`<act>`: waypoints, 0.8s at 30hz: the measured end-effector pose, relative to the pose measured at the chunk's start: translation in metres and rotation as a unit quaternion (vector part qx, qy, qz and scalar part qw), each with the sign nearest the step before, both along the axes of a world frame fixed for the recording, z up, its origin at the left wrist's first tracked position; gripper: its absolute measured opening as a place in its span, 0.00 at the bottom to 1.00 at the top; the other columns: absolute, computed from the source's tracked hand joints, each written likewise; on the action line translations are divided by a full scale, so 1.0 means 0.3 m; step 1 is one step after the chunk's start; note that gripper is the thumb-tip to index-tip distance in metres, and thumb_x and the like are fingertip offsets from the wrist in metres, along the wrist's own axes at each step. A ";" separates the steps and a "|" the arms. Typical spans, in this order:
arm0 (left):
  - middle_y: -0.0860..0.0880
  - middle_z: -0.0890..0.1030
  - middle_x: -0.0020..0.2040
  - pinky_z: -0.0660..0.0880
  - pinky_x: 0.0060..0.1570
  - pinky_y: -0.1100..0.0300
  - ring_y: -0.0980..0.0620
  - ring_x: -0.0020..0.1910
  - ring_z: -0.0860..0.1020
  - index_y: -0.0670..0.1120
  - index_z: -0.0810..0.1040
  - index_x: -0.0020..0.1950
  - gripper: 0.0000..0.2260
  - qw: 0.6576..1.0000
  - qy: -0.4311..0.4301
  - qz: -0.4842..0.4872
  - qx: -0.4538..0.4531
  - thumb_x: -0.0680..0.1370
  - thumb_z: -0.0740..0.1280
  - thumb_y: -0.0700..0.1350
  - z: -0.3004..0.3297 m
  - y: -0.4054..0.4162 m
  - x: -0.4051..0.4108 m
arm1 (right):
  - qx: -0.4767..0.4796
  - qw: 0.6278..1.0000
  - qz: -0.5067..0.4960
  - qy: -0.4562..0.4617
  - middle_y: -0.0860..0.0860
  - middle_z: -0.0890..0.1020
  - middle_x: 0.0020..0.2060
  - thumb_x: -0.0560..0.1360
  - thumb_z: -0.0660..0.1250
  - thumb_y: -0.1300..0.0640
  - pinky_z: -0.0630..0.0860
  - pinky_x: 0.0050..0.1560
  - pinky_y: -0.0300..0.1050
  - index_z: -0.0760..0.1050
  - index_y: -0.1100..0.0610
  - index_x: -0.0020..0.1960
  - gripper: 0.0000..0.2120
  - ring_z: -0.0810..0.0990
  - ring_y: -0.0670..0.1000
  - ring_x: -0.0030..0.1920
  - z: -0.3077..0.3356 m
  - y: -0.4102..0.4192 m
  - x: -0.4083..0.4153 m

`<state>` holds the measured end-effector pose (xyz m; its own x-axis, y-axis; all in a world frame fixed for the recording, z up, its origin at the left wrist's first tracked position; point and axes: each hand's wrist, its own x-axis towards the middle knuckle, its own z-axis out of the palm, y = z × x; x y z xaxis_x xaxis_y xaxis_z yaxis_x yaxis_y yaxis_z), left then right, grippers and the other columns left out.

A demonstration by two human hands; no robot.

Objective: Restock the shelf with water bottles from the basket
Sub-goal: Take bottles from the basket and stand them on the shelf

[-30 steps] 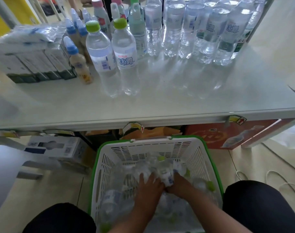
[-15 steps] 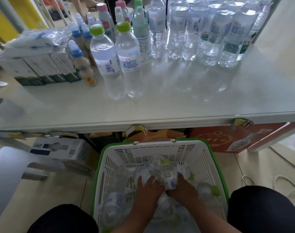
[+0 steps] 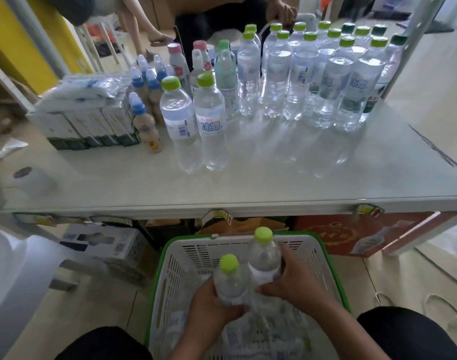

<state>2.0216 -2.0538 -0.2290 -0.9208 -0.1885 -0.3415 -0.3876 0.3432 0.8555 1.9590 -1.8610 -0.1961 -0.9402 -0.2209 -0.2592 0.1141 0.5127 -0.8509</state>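
Observation:
A white basket with a green rim (image 3: 170, 268) stands on the floor between my knees, with several clear water bottles lying in it. My left hand (image 3: 209, 305) grips a green-capped water bottle (image 3: 230, 279) upright above the basket. My right hand (image 3: 292, 284) holds a second, taller green-capped bottle (image 3: 263, 255) just beside it. Above lies the pale shelf top (image 3: 248, 183). Two green-capped bottles (image 3: 196, 120) stand near its middle, and a block of several more bottles (image 3: 321, 79) stands at the back right.
Small blue-capped milk drinks (image 3: 146, 126) and boxed packs (image 3: 92, 123) fill the shelf's left. A paper roll (image 3: 32, 180) lies at the left front edge. Cartons (image 3: 102, 242) sit under the shelf. A person sits behind the shelf (image 3: 279, 11). Cables (image 3: 440, 307) trail on the right floor.
Both hands were down among the bottles in the basket; now each has lifted one bottle upright above the basket. The view has tilted up, showing more of the shelf's back.

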 end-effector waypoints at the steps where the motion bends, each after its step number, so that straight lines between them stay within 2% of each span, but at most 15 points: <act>1: 0.57 0.85 0.44 0.75 0.38 0.72 0.57 0.45 0.83 0.51 0.81 0.48 0.28 1.000 0.005 0.004 -0.004 0.49 0.81 0.48 0.018 0.008 -0.006 | -0.001 1.000 0.000 0.006 0.35 0.82 0.39 0.55 0.81 0.57 0.71 0.36 0.26 0.70 0.36 0.49 0.31 0.78 0.31 0.40 0.021 0.001 0.000; 4: 0.57 0.83 0.46 0.73 0.36 0.73 0.64 0.44 0.81 0.51 0.77 0.52 0.28 0.999 0.035 0.024 0.018 0.55 0.82 0.41 0.084 0.019 -0.035 | -0.026 0.999 -0.013 0.015 0.41 0.84 0.42 0.54 0.82 0.58 0.77 0.41 0.35 0.74 0.42 0.50 0.30 0.81 0.37 0.40 0.094 0.005 -0.016; 7: 0.60 0.82 0.44 0.73 0.37 0.74 0.68 0.43 0.79 0.54 0.75 0.51 0.28 0.998 0.056 0.011 0.003 0.56 0.82 0.44 0.171 0.030 -0.072 | -0.026 0.999 -0.019 0.036 0.43 0.84 0.39 0.55 0.82 0.58 0.80 0.41 0.40 0.75 0.46 0.50 0.27 0.82 0.39 0.38 0.161 0.019 -0.039; 10: 0.66 0.82 0.39 0.71 0.34 0.76 0.73 0.39 0.77 0.56 0.75 0.47 0.26 0.994 0.110 -0.002 -0.023 0.56 0.82 0.44 0.279 0.041 -0.123 | -0.030 0.998 -0.026 0.048 0.42 0.84 0.42 0.52 0.81 0.53 0.81 0.46 0.48 0.76 0.44 0.52 0.30 0.83 0.41 0.41 0.230 0.031 -0.063; 11: 0.67 0.82 0.40 0.72 0.35 0.75 0.72 0.39 0.78 0.55 0.76 0.47 0.25 0.992 0.124 -0.003 -0.025 0.55 0.82 0.46 0.317 0.044 -0.140 | -0.022 0.998 -0.026 0.062 0.42 0.84 0.43 0.52 0.81 0.51 0.81 0.46 0.48 0.76 0.43 0.52 0.30 0.83 0.41 0.42 0.254 0.036 -0.076; 15: 0.55 0.85 0.41 0.80 0.42 0.55 0.58 0.41 0.83 0.51 0.80 0.48 0.23 0.983 0.181 0.014 -0.019 0.56 0.80 0.51 0.464 0.054 -0.217 | -0.047 0.994 -0.018 0.101 0.43 0.85 0.44 0.55 0.82 0.51 0.81 0.46 0.45 0.76 0.45 0.53 0.29 0.83 0.41 0.43 0.385 0.050 -0.135; 17: 0.54 0.85 0.42 0.80 0.42 0.54 0.57 0.42 0.83 0.50 0.80 0.49 0.23 0.973 0.228 0.015 -0.029 0.56 0.81 0.51 0.536 0.061 -0.265 | -0.073 0.990 -0.028 0.118 0.42 0.85 0.47 0.56 0.82 0.51 0.80 0.46 0.42 0.76 0.44 0.55 0.30 0.83 0.40 0.45 0.449 0.055 -0.173; 20: 0.56 0.84 0.43 0.78 0.43 0.61 0.57 0.44 0.82 0.51 0.79 0.47 0.22 0.957 0.285 0.015 -0.062 0.57 0.82 0.49 0.644 0.074 -0.353 | -0.071 0.983 -0.046 0.165 0.39 0.84 0.48 0.54 0.81 0.46 0.78 0.48 0.36 0.76 0.42 0.56 0.32 0.82 0.38 0.48 0.534 0.059 -0.248; 24: 0.49 0.78 0.49 0.76 0.52 0.57 0.50 0.50 0.77 0.48 0.81 0.48 0.23 0.934 0.337 0.066 -0.104 0.57 0.82 0.50 0.697 0.104 -0.510 | -0.072 0.973 -0.080 0.204 0.40 0.83 0.50 0.52 0.80 0.42 0.79 0.53 0.49 0.74 0.43 0.57 0.34 0.80 0.41 0.52 0.595 0.045 -0.361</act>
